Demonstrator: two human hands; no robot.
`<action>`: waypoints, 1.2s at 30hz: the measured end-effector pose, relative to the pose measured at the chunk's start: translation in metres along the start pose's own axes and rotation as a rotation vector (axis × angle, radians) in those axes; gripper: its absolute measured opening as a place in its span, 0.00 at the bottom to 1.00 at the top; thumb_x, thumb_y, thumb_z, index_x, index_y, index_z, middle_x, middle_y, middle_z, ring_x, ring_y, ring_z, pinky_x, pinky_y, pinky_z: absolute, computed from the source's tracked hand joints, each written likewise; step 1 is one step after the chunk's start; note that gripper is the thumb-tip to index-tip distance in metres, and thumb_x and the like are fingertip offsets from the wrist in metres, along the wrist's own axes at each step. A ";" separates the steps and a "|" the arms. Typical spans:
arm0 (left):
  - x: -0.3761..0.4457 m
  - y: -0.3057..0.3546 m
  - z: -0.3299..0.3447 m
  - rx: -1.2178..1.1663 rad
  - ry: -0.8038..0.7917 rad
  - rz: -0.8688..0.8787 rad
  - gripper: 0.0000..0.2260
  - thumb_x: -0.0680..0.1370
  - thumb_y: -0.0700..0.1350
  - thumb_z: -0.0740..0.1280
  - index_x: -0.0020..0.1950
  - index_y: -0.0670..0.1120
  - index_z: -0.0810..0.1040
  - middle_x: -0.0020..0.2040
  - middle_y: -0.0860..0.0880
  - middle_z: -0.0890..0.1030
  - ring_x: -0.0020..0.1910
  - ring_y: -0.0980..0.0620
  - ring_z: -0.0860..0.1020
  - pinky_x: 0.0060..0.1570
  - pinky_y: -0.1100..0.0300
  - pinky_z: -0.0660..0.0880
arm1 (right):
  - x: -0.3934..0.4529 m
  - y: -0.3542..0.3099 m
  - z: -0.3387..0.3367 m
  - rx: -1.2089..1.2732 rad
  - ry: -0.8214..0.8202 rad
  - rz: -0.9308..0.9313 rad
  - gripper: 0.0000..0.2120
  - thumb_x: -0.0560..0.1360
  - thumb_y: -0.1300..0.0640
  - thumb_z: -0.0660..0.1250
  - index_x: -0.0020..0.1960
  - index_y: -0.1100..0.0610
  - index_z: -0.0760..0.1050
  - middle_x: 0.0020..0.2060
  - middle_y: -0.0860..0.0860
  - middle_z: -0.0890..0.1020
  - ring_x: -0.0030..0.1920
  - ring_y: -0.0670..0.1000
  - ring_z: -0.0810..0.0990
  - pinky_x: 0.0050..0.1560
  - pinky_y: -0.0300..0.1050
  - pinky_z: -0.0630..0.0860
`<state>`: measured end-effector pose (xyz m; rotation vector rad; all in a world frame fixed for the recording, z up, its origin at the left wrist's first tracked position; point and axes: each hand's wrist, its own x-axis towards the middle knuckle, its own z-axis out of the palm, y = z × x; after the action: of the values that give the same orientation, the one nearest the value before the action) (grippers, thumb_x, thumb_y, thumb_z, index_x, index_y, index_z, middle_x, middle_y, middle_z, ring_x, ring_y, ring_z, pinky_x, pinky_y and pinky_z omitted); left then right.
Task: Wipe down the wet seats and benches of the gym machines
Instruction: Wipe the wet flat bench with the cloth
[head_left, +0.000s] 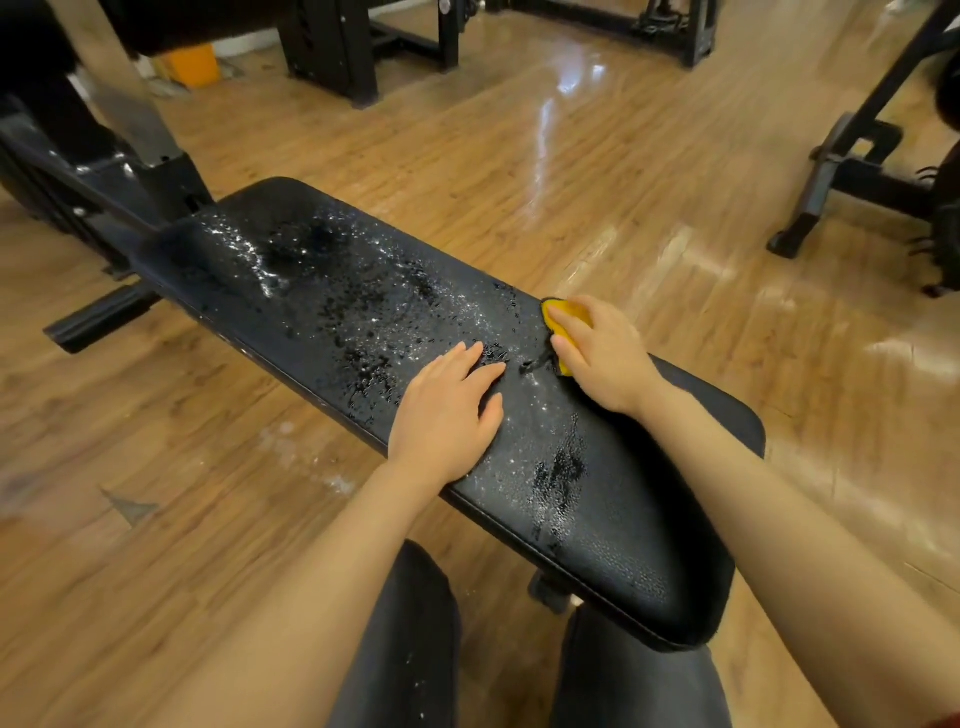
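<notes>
1. Head view: a long black padded bench (332, 270) runs slantwise from the far left to the near right, its top covered in water beads and small puddles, thickest over the far and middle parts.
2. The left hand (447, 410) lies palm-down on the pad near its left edge, fingers (470, 358) straight and close together, pressing flat on the wet surface and holding nothing.
3. The right hand (602, 353) sits just beside it, toward the pad's right edge, its fingers curled over a yellow cloth (566, 317) bunched under the palm; the cloth touches the pad, with a dark trim showing at its rim.
4. The two hands are near each other but apart, with a strip of wet pad between them.
5. The near end of the pad, closest to the person, looks duller and carries fewer drops.
6. Dark trouser legs (405, 639) show below the bench.
7. A wooden floor (519, 156) with bright glare spreads around, and black machine frames (332, 47) stand at the far side and at right.
8. A yellow bin (195, 65) stands far left, partly hidden.
</notes>
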<state>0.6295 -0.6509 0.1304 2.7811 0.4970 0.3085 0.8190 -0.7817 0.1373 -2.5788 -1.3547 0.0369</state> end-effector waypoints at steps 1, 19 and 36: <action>0.000 0.000 0.000 -0.004 0.001 0.002 0.20 0.82 0.53 0.56 0.73 0.53 0.68 0.76 0.50 0.63 0.76 0.50 0.58 0.74 0.55 0.53 | -0.014 0.001 0.000 0.018 -0.004 -0.039 0.31 0.78 0.40 0.45 0.73 0.56 0.66 0.70 0.56 0.68 0.71 0.59 0.65 0.71 0.53 0.61; 0.001 -0.002 0.004 -0.025 0.038 0.005 0.19 0.80 0.52 0.59 0.70 0.52 0.73 0.74 0.49 0.68 0.75 0.50 0.63 0.74 0.53 0.58 | 0.037 -0.007 0.004 0.056 -0.115 -0.123 0.32 0.76 0.44 0.46 0.76 0.59 0.58 0.77 0.55 0.57 0.78 0.55 0.51 0.76 0.47 0.46; 0.000 -0.001 0.005 -0.025 0.026 -0.015 0.19 0.81 0.52 0.57 0.72 0.53 0.70 0.75 0.51 0.66 0.76 0.51 0.60 0.74 0.54 0.57 | -0.076 -0.016 -0.005 0.016 -0.058 -0.097 0.34 0.78 0.38 0.41 0.76 0.56 0.60 0.76 0.52 0.59 0.77 0.53 0.52 0.76 0.42 0.45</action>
<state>0.6310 -0.6514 0.1252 2.7514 0.5166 0.3453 0.7637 -0.8360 0.1394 -2.5144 -1.4920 0.1067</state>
